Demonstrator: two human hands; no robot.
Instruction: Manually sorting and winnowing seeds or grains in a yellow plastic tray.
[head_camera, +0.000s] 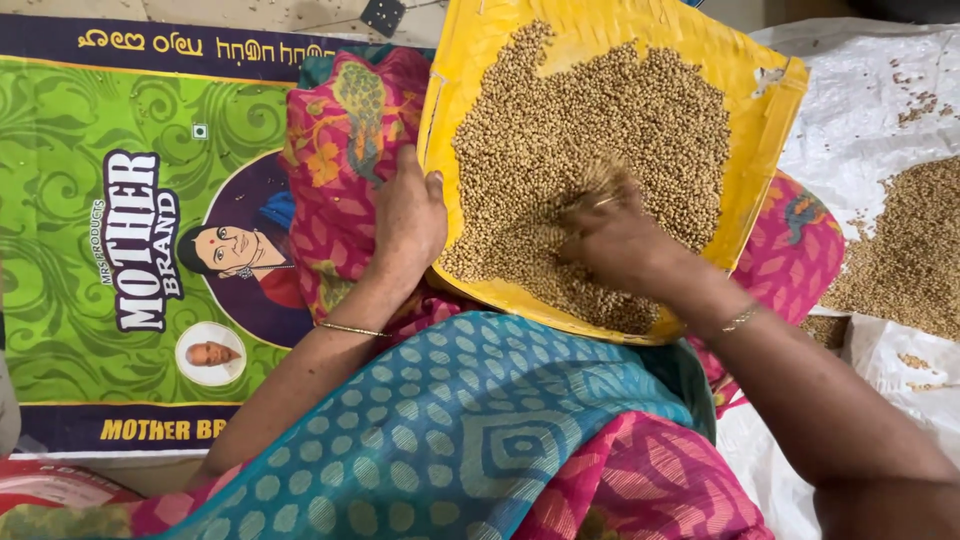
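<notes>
A yellow winnowing tray (765, 110) rests on my lap, filled with small tan seeds (590, 130). My left hand (408, 215) grips the tray's left edge, thumb over the rim. My right hand (610, 240) lies in the seeds near the tray's middle, fingers spread and blurred among the grains. Thin bangles ring both wrists. My lap is covered by pink patterned cloth (340, 140) and a blue spotted drape (470, 420).
A green and purple printed sack (90, 250) lies flat on the left. On the right, a white plastic sheet (860, 110) holds a heap of the same seeds (905, 250) and some scattered grains.
</notes>
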